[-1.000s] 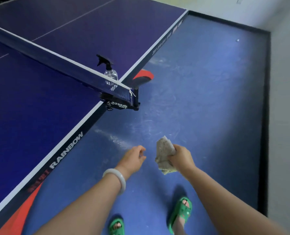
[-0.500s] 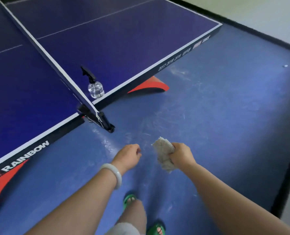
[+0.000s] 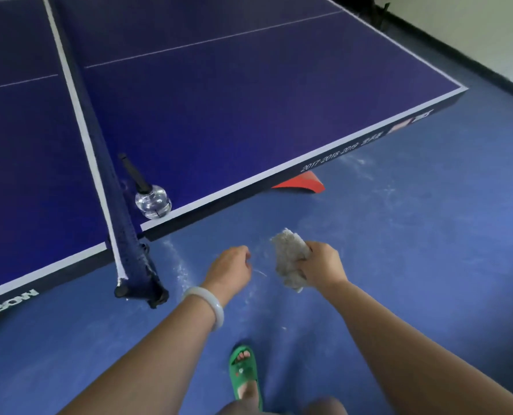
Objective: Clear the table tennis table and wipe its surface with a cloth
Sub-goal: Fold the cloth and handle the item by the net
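The dark blue table tennis table [image 3: 249, 100] fills the upper left, its net [image 3: 99, 151] running from the top down to the near edge. A clear spray bottle [image 3: 153, 200] with a black trigger head stands on the table right beside the net, close to the near edge. My right hand [image 3: 321, 265] grips a crumpled grey cloth [image 3: 288, 259] over the floor, short of the table edge. My left hand [image 3: 230, 269], with a pale bangle on the wrist, hangs beside it with fingers loosely curled and holds nothing.
The net clamp [image 3: 141, 286] sticks out past the table edge, left of my left hand. A red table leg [image 3: 301, 184] shows under the edge. The blue floor [image 3: 414, 250] has white scuffs. My foot in a green sandal [image 3: 244, 372] is below. A wall [image 3: 474, 31] runs along the right.
I have walked along the table, so the net and bottle have swung closer and the right half of the table has come into view. Both hands keep their pose, cloth still held.
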Demonstrator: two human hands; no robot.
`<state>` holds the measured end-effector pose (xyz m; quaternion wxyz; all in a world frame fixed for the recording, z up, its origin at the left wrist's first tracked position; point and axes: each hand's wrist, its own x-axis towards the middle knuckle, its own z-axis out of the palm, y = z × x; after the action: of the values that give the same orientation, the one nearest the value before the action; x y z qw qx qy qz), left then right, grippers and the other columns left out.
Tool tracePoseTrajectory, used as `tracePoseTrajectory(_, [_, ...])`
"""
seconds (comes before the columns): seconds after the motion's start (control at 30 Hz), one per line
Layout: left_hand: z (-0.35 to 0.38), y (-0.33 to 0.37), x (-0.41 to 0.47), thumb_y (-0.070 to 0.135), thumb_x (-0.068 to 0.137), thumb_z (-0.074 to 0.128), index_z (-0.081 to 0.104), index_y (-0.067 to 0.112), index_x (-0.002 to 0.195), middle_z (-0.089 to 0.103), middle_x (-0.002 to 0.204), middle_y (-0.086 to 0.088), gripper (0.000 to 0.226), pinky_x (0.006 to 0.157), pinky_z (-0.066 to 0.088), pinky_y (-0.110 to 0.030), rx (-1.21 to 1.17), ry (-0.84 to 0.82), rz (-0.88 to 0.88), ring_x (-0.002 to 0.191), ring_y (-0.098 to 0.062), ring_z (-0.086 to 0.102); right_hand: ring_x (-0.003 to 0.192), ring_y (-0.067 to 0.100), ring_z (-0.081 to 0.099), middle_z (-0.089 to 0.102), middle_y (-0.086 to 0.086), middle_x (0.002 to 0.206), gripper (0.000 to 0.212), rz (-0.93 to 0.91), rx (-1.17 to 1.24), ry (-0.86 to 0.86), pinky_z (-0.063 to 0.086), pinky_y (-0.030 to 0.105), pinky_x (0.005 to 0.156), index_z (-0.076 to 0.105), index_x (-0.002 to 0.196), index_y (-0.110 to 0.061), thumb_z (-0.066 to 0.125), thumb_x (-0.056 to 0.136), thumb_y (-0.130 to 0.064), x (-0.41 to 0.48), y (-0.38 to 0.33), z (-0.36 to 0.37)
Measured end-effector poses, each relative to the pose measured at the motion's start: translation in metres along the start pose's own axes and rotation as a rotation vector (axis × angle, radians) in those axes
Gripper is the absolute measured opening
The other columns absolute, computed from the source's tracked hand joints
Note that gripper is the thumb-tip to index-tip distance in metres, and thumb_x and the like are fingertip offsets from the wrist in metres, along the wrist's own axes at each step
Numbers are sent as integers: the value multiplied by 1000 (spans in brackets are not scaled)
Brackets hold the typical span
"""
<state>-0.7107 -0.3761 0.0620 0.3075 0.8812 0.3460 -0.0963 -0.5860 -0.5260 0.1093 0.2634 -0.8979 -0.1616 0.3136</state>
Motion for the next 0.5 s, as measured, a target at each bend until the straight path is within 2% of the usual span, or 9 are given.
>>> tracePoseTrajectory(0.07, [-7, 4, 15, 22, 98, 49, 60, 17, 120, 63, 124, -4, 25, 93, 48, -34, -16, -7, -70, 113, -27, 59, 59, 14, 56, 61, -4, 64, 16, -23, -8, -38, 43, 22, 52, 59, 72, -17, 54, 79, -3, 23, -9, -9])
tracePoseTrajectory(0.17, [-14, 3, 39, 20, 96, 49, 60, 16, 115, 64, 121, -4, 22, 91, 49, -35, -57, 35, -175, 110, -27, 59, 65, 16, 58, 64, -2, 70, 16, -71, -19, -99, 48, 26, 59, 59, 70, -19, 56, 80, -8, 64, -23, -19])
tracePoseTrajectory(0.3, [-30, 2, 63, 18, 97, 51, 61, 12, 117, 61, 119, -7, 23, 86, 48, -35, -132, 147, -354, 110, -30, 58, 66, 13, 55, 60, -3, 72, 3, -185, -102, -152, 39, 20, 53, 62, 80, -12, 64, 83, -11, 124, -47, -28])
tracePoseTrajectory(0.4, [-43, 4, 73, 19, 96, 52, 61, 11, 114, 61, 120, -8, 22, 89, 50, -38, -218, 239, -507, 111, -32, 59, 78, 23, 63, 67, 3, 81, 8, -247, -123, -234, 47, 31, 63, 65, 87, -11, 68, 81, -13, 159, -70, -32])
tracePoseTrajectory(0.5, [-54, 5, 81, 21, 95, 55, 59, 12, 118, 54, 123, -8, 26, 85, 54, -46, -331, 351, -664, 105, -33, 60, 73, 14, 60, 65, -1, 81, 7, -329, -153, -331, 46, 28, 58, 62, 85, -15, 68, 81, -16, 183, -96, -28])
